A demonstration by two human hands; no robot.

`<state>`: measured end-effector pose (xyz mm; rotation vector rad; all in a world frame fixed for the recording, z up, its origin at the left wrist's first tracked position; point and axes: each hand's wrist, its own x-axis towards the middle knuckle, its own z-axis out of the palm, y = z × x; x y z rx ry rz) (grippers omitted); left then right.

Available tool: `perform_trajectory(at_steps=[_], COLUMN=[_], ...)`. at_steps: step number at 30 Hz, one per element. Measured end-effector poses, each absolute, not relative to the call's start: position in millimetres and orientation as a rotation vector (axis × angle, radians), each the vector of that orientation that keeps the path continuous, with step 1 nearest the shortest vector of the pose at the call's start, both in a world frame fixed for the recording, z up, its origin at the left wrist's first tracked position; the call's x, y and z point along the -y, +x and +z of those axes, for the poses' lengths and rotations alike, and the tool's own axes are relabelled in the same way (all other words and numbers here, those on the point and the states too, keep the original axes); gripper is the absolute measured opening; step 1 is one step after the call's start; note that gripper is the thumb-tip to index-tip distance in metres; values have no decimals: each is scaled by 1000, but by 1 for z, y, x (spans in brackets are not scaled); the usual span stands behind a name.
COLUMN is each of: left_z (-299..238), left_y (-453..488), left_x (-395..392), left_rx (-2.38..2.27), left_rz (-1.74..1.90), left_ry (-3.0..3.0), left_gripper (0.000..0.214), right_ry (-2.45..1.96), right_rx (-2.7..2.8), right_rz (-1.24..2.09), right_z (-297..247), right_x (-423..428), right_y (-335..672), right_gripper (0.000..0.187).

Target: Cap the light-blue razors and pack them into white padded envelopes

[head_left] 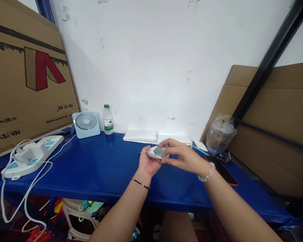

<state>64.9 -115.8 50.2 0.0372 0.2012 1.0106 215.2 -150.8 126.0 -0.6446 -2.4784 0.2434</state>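
Observation:
A small white packet (pixel 153 153) with a grey-green patch lies across the palm of my left hand (pixel 149 164), with that thumb along its left edge. My right hand (pixel 183 155) reaches in from the right and pinches the packet's right side between thumb and fingers. Whether those fingertips are inside its opening or only on its surface, I cannot tell. Both hands are above the blue table (pixel 103 164), near its middle. Just behind them, two stacks of flat white sheets or sleeves (pixel 140 135) rest against the wall.
On the left are a power strip (pixel 50 143) with cables, a light-blue fan (pixel 86 125) and a water bottle (pixel 108 121). To the right, a black phone or tablet (pixel 223 173) with an orange edge lies near a bagged drink cup (pixel 219 134). Cardboard (pixel 272 134) flanks the table.

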Motion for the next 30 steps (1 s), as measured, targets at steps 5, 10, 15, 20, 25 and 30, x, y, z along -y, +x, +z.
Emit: perform_trajectory(at_steps=[5,10,15,20,25,30], left_z=[42,39,47,55,47,23], left_y=[63,54,38,19,2,-4], left_x=[127,128,120,85,20,-23], left_rx=[-178,-239,-339,-473,-566,-636], left_rz=[938,982,1060,1301,1399,1407], left_ry=[38,47,141,218,229,193], left_gripper=[52,40,26,39,48,45], right_ry=[-789,-712,-632,-1055,-1494,-1665], right_rx=[2312,2344,2387,1830,1669,1683], right_rz=[270,-250,-323,-17,338,331], right_z=[100,71,58,57,47,31], right_x=[138,133,123,49,-60,-113], right_y=[209,200,191,177,158,170], right_gripper=[11,16,21,32,39,31])
